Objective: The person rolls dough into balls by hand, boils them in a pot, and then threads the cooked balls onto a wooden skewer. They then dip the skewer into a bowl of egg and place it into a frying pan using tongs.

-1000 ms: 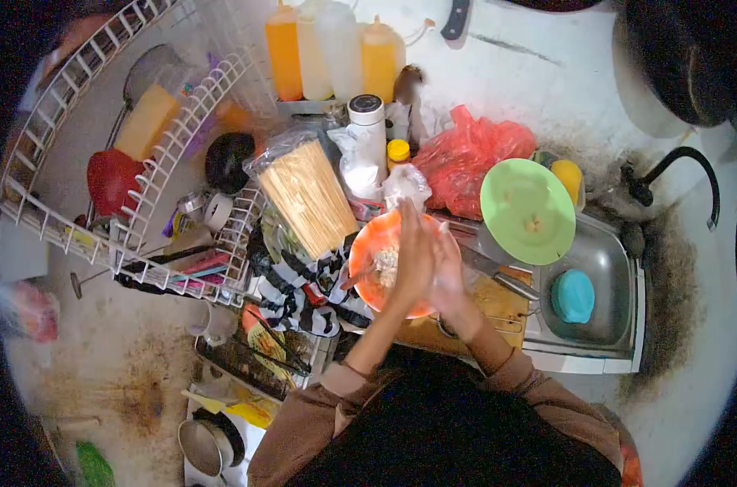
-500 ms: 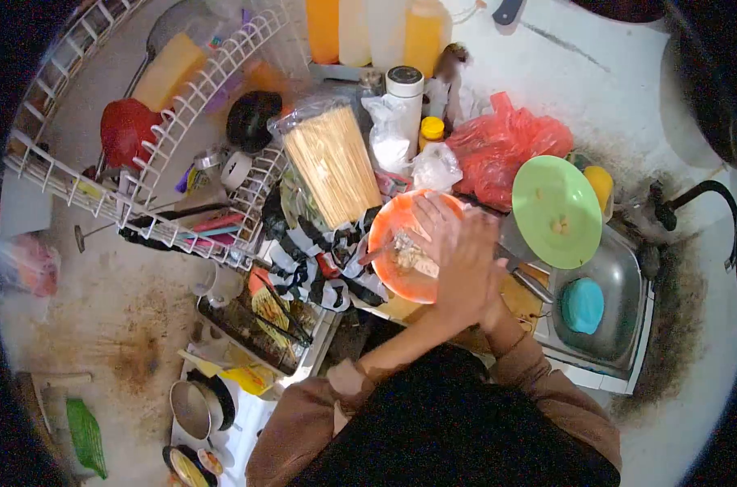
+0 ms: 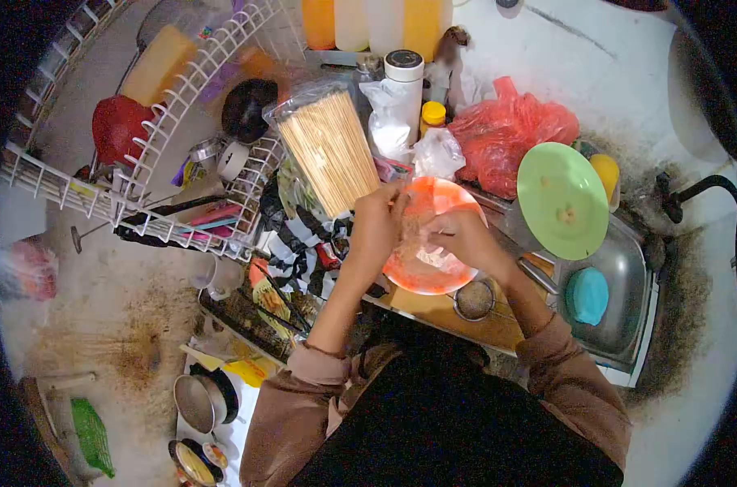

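**Reaching over an orange bowl (image 3: 451, 197) from both sides, fingers bent**

At far left, a white wire rack (image 3: 100, 203); lower down, a small saucepan (image 3: 198, 403). Next, a black-and-white striped plastic bag (image 3: 303, 247), with bamboo skewers (image 3: 326, 154) in clear wrap slanting above. Then the left hand (image 3: 376, 229), raised at the bowl's left rim: left forearm (image 3: 345, 300) angled up and inward from a brown sleeve (image 3: 318, 367), fingers bent, thumb and forefinger close together. Cannot tell of anything held between the fingertips. In the middle, the orange bowl, between the hands and partly covered by both, with pale food (image 3: 432, 258) inside; behind, a white flask (image 3: 403, 77) and a yellow-capped jar (image 3: 433, 114). Right of centre, the right hand (image 3: 466, 239), over the bowl's right half: right forearm (image 3: 528, 307) slanting up and leftward, fingers curled in toward the thumb, narrow. Again, impossible to tell of any held object. Below the wrist, a small round strainer (image 3: 474, 301) beside a wooden board (image 3: 500, 329). Farther right, a red plastic bag (image 3: 510, 134), a knife handle (image 3: 540, 276), a green plate (image 3: 561, 199), and a blue object (image 3: 587, 296) in the sink (image 3: 626, 296).
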Tool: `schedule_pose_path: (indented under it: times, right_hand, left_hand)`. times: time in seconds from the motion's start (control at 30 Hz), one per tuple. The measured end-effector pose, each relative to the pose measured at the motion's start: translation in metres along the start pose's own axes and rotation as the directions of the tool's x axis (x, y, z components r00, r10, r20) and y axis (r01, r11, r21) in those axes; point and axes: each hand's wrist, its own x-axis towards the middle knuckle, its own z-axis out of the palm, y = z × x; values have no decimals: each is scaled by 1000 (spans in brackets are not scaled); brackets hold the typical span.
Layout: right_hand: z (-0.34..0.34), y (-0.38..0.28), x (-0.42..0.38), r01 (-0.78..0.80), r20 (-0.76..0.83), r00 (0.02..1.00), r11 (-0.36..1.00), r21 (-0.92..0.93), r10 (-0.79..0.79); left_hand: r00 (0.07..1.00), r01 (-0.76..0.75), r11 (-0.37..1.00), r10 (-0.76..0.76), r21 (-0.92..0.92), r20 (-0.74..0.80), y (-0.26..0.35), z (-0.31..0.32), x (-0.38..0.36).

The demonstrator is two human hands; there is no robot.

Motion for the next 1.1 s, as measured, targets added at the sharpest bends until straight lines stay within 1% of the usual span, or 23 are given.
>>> schedule_pose_path:
  times: [0.03,0.1,0.13,0.2,0.23,0.33,0.4,0.43,0.5,0.57,0.63,0.7,0.73,0.77,0.8,0.83,0.87,0.9,0.97,1.0,1.03,1.07,1.1]
  right_hand:
    - [0,-1,1,6,21,1000,966,-258,-1]
    - [8,9,5,-9,2,1000,842,-539,11]
    - [13,14,8,-16,-8,1000,748,-663,14]
    - [21,24,13,34,16,999,640,-768,-34]
    - [25,27,14,56,29,998,580,-813,-55]
    - [35,28,18,-50,-92,995,584,-810,-43]
    - [30,14,19,-68,-70,997,696,-715,25]
    - [27,9,18,-79,-55,997,745,-662,57]
    - [28,42,22,-7,-72,996,768,-640,-51]
    - [27,49,21,71,-62,990,815,-575,-130]
    - [17,27,13,147,-35,982,875,-462,-183]
    - [3,15,6,164,50,987,936,-312,-156]
    - [-5,9,4,168,95,984,958,-233,-149]
    - [-14,1,0,93,136,987,994,-58,-85]
    - [-25,-8,-4,7,186,982,993,114,-28]
    - [-32,-13,-6,-89,242,970,957,277,20]
    - [-36,-13,-7,-126,217,976,842,524,11]
    - [-37,-12,-8,-90,139,990,889,450,30]
    - [-36,-7,-10,-37,-26,999,957,287,47]
    - [-34,-4,-11,-43,-68,995,946,322,68]
    - [-32,-2,-10,-45,-105,991,933,356,87]
    - [-29,-3,-9,-45,-137,985,920,388,106]
    - [-24,-8,-9,17,-201,978,927,374,63]
  left_hand:
    - [996,60,997,-62,37,62,7,-4,0]
    - [966,172,977,-192,124,173,18,-11,0]
    - [971,115,959,-164,258,175,18,-10,-2]
    - [975,-7,863,-106,506,193,17,-4,-8]
    - [972,-10,848,-115,529,204,14,0,-11]
    - [954,-31,790,-159,613,254,-1,11,-22]
    - [930,-62,731,-205,680,305,-10,18,-25]
    - [940,-97,740,-151,665,305,-22,26,-28]
    - [953,-167,752,-41,638,299,-53,45,-34]
    - [951,-135,736,-91,664,295,-67,58,-36]
    - [944,-97,709,-156,699,290,-65,61,-34]
    - [930,-54,666,-239,744,281,-55,60,-32]
    - [928,-60,679,-233,732,292,-54,59,-32]
    - [927,-65,690,-226,721,300,-53,57,-33]
    - [926,-71,702,-218,709,308,-51,54,-34]
    - [933,-100,775,-146,624,330,-50,50,-35]
    - [935,-135,837,-69,530,347,-48,42,-36]
    - [933,-176,886,12,428,359,-44,36,-34]
    - [922,70,948,-180,310,342,1,13,-20]
    - [898,199,948,-279,249,342,15,6,-15]
    - [904,351,934,-320,-64,283,9,12,-14]
    - [896,442,812,-376,-381,236,-2,23,-13]
    - [873,460,596,-441,-658,209,-7,32,-14]
